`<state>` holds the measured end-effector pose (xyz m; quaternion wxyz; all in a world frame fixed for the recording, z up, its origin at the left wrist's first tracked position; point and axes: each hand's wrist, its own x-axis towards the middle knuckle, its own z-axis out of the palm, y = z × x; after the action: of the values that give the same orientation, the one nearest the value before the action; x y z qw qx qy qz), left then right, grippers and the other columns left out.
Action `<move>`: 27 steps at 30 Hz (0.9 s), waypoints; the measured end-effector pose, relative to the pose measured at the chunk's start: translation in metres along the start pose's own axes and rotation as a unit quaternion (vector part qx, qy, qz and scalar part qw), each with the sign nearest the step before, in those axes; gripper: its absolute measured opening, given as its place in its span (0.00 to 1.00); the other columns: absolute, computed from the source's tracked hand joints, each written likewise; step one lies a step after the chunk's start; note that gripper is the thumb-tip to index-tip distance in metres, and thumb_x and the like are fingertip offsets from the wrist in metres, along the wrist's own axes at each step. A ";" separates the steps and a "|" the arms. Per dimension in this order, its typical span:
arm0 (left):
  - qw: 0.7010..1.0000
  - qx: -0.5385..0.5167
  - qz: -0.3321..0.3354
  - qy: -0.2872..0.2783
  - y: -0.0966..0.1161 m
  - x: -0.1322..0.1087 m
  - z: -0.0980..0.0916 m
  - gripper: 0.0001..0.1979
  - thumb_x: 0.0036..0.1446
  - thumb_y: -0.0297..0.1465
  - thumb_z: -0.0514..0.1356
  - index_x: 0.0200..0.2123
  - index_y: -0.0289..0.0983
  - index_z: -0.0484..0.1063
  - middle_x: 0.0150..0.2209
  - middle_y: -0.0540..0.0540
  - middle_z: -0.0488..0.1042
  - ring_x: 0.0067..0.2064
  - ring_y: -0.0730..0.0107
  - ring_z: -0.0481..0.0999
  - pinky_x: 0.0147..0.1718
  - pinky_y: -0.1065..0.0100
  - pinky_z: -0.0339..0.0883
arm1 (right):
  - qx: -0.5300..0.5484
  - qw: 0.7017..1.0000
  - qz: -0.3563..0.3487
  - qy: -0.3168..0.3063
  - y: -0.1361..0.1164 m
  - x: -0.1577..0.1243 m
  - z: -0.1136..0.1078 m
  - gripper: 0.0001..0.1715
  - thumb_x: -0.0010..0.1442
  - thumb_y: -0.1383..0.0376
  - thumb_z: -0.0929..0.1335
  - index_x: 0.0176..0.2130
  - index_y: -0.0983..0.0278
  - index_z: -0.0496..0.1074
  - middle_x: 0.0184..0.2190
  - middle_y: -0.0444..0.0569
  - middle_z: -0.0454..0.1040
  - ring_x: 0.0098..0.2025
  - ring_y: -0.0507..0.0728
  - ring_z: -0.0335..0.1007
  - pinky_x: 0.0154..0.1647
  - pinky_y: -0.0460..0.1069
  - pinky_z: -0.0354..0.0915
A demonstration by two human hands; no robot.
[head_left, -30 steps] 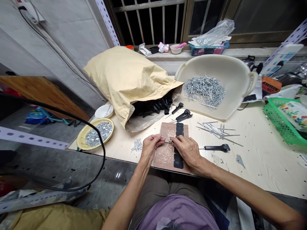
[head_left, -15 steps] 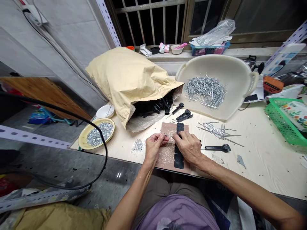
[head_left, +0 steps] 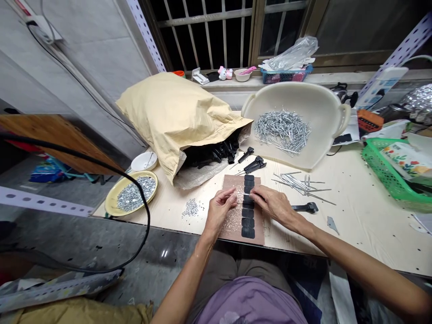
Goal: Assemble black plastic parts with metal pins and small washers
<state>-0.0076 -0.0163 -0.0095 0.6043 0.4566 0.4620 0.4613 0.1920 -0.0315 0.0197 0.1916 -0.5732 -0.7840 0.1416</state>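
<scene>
My left hand [head_left: 221, 209] and my right hand [head_left: 272, 203] meet over a brown board [head_left: 234, 216] that carries a column of black pads [head_left: 248, 211]. A thin metal pin [head_left: 241, 194] spans between them, pinched at each end by the fingertips of one hand. A small heap of tiny metal nuts [head_left: 191, 208] lies just left of my left hand. A black plastic handle piece [head_left: 305, 207] lies on the table right of my right hand, beside loose metal pins [head_left: 300, 184].
A tan sack [head_left: 175, 114] spilling black plastic parts [head_left: 216, 152] lies behind the board. A cream tub [head_left: 324, 112] holds a heap of pins. A yellow plate [head_left: 113, 204] of nuts sits at the left table edge, a green basket [head_left: 384, 168] at the right.
The view has shifted slightly. Both hands stay over the board with the pin between them; my right hand has slid a little to the right along it.
</scene>
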 end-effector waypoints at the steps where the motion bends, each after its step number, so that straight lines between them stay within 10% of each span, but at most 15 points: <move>1: 1.000 0.015 0.008 0.011 -0.002 0.000 0.001 0.21 0.50 0.38 0.64 0.47 0.37 0.74 0.43 0.45 0.71 0.36 0.73 0.74 0.36 0.69 0.73 | -0.065 0.998 0.000 0.010 0.006 -0.002 -0.001 0.17 0.67 0.57 0.55 0.39 0.59 0.68 0.34 0.45 0.71 0.30 0.51 0.64 0.25 0.45 0.48; 7: 0.993 0.095 0.036 0.053 -0.013 -0.002 0.001 0.22 0.54 0.40 0.60 0.51 0.38 0.70 0.41 0.46 0.66 0.27 0.80 0.71 0.24 0.75 0.69 | -0.290 0.957 -0.009 -0.023 0.039 0.009 -0.004 0.12 0.65 0.65 0.57 0.38 0.60 0.68 0.31 0.47 0.69 0.26 0.51 0.57 0.24 0.48 0.37; 18: 0.982 0.150 0.081 0.080 -0.020 -0.002 0.004 0.18 0.56 0.39 0.58 0.47 0.37 0.71 0.42 0.45 0.65 0.28 0.80 0.71 0.22 0.75 0.70 | -0.285 0.954 -0.088 0.028 0.062 0.007 0.018 0.12 0.67 0.66 0.57 0.37 0.63 0.67 0.31 0.48 0.69 0.29 0.51 0.57 0.27 0.49 0.42; 23: 0.980 0.158 0.081 0.085 -0.021 -0.002 0.005 0.18 0.57 0.39 0.58 0.47 0.37 0.72 0.42 0.46 0.66 0.27 0.80 0.71 0.22 0.75 0.70 | -0.236 0.936 -0.262 0.019 0.060 -0.005 0.020 0.14 0.67 0.70 0.55 0.41 0.62 0.67 0.31 0.45 0.70 0.28 0.50 0.57 0.28 0.47 0.48; 27: 0.979 0.159 0.081 0.096 -0.020 -0.004 0.006 0.18 0.57 0.39 0.58 0.48 0.38 0.71 0.41 0.47 0.66 0.27 0.81 0.71 0.21 0.75 0.69 | -0.260 0.955 -0.133 0.055 0.057 -0.005 0.016 0.14 0.67 0.69 0.55 0.39 0.65 0.67 0.27 0.45 0.68 0.25 0.49 0.54 0.25 0.46 0.47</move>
<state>0.0000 -0.0239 -0.0280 0.4376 0.5363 0.5465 0.4714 0.2339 -0.0186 -0.0203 0.0962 -0.5008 -0.8510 -0.1256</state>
